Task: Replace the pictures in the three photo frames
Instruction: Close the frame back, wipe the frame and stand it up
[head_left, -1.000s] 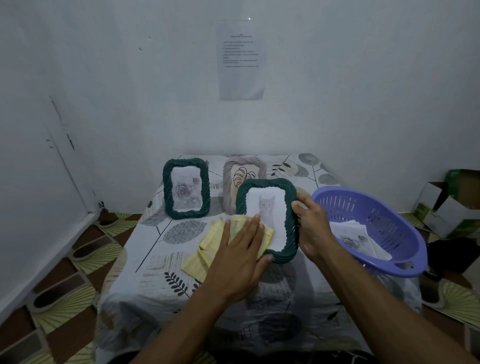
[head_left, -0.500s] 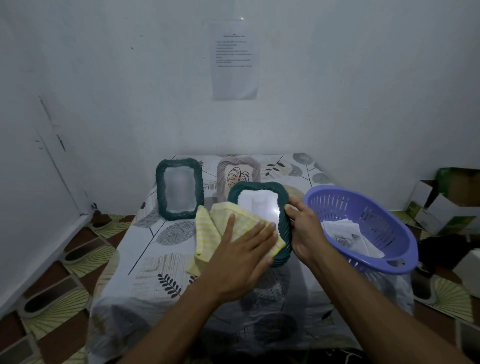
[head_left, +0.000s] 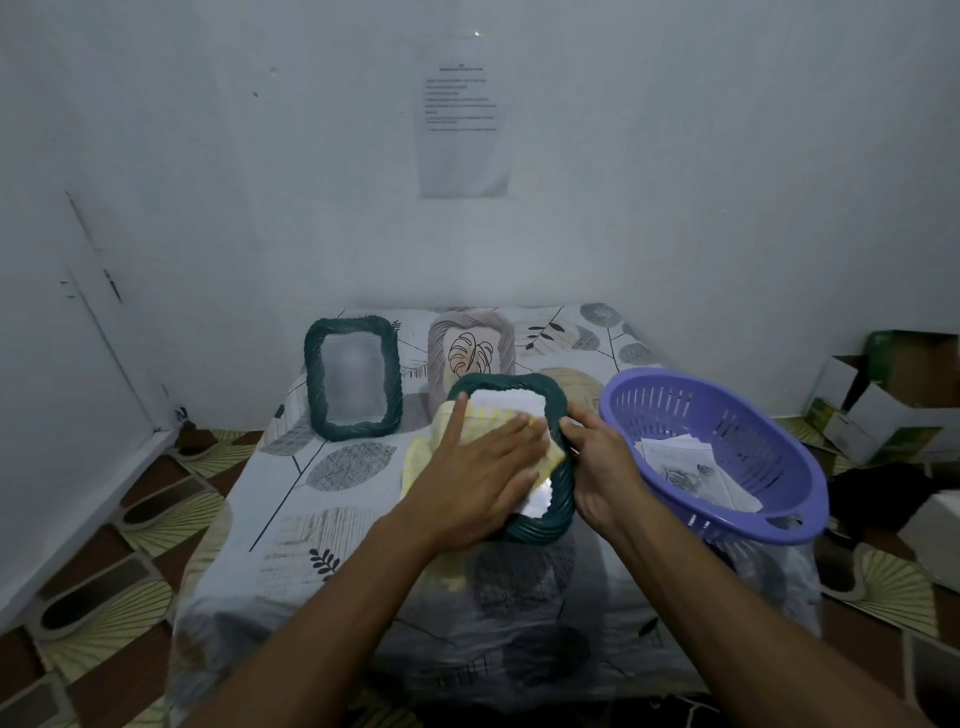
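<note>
A dark green rope-edged photo frame (head_left: 540, 525) is tilted back at the table's middle, its glass glaring white. My right hand (head_left: 597, 467) grips its right edge. My left hand (head_left: 478, 467) lies flat with straight fingers, pressing a yellow cloth (head_left: 452, 421) against the glass. A second green frame (head_left: 355, 378) stands upright at the back left. Behind the held frame stands a pale frame (head_left: 470, 348) showing a leaf drawing.
A purple plastic basket (head_left: 727, 499) holding several printed pictures (head_left: 691, 470) sits at the table's right edge, close to my right hand. The patterned tablecloth (head_left: 311, 519) covers the table. Cardboard boxes (head_left: 883, 405) lie on the floor at right. A wall stands right behind.
My left hand slid the yellow cloth rightward and up across the glass. The held frame tipped further back, so the cat picture is lost in glare.
</note>
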